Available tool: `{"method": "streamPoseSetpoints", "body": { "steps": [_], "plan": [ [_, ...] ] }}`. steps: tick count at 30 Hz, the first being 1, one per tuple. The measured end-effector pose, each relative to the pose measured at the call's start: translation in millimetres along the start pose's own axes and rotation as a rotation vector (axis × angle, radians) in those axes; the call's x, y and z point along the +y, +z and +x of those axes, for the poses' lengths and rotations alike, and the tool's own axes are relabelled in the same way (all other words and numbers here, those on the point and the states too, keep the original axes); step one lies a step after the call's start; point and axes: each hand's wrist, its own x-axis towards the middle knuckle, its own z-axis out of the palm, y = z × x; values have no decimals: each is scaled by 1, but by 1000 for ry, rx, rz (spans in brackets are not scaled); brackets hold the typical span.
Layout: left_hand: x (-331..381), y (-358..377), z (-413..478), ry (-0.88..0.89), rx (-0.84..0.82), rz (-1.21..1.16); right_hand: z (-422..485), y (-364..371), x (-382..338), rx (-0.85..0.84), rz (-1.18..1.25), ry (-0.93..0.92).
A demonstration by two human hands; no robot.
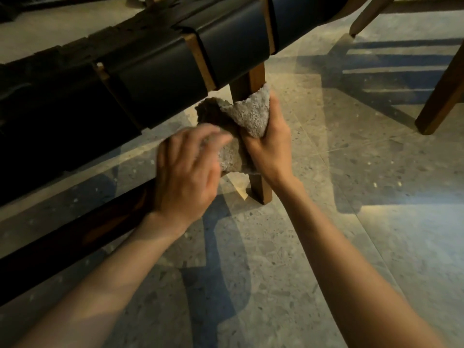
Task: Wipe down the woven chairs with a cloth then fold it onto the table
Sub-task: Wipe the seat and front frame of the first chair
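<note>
A woven chair [155,69] with wide black straps over a wooden frame fills the upper left. Its front wooden leg [258,187] stands on the floor at the centre. A fluffy grey cloth [248,114] is wrapped around that leg, just below the seat. My right hand [270,144] grips the cloth against the leg from the right. My left hand [187,169] holds the cloth's lower left part, with its fingers curled over the fabric; motion blur hides how they lie. The leg's middle section is hidden by the cloth.
A dark wooden stretcher [75,237] of the chair runs low along the left. Another chair's wooden legs [442,96] stand at the upper right. Grey speckled floor tiles [351,197] with long shadows spread below and to the right.
</note>
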Motion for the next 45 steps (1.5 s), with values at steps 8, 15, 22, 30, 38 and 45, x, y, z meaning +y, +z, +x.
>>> {"method": "streamPoseSetpoints", "body": {
  "steps": [8,15,22,30,38,45],
  "plan": [
    [21,30,11,-134,-464,184,-20,-6,20,-96,31,117],
    [24,32,-5,-9,-428,131,-56,-14,45,-185,24,219],
    [47,57,-59,-231,-730,-22,-86,-38,57,-363,173,415],
    [58,92,-36,-913,-543,-799,-50,-27,42,-375,330,476],
    [58,112,-49,-1027,-713,-808,-74,-18,53,-332,188,595],
    [78,89,-49,-1087,-505,-820,-91,-32,33,-214,171,643]
  ]
}}
